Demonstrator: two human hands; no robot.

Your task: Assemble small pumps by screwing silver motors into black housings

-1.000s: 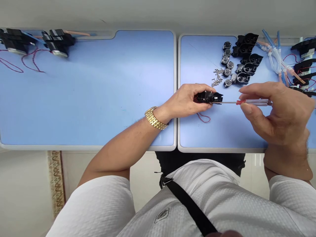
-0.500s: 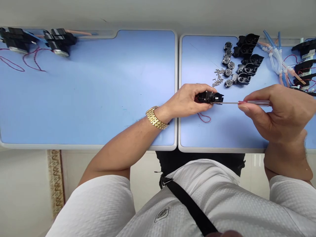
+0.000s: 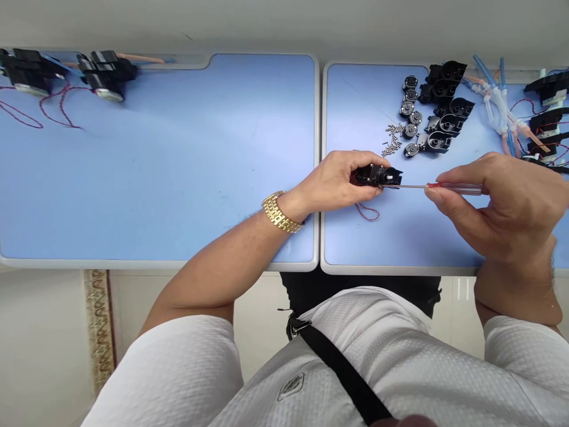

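My left hand (image 3: 335, 181) grips a small black plastic housing (image 3: 377, 175), with a red wire trailing from under it. My right hand (image 3: 502, 207) is shut on a slim screwdriver (image 3: 453, 188) with a red and clear handle. Its steel shaft lies level, and the tip meets the housing's right side at the fingers of my left hand. A gold link watch (image 3: 280, 212) sits on my left wrist.
Above my hands lie a heap of tiny screws (image 3: 391, 140), a column of round metal-and-black parts (image 3: 409, 107) and black housings (image 3: 447, 110). Blue tubing (image 3: 498, 107) and wired black assemblies (image 3: 546, 118) lie right; more assemblies (image 3: 106, 74) lie far left.
My right hand has rolled the screwdriver slightly, its fingers shifting on the handle and moving a little left. My left hand and the housing stay nearly still.
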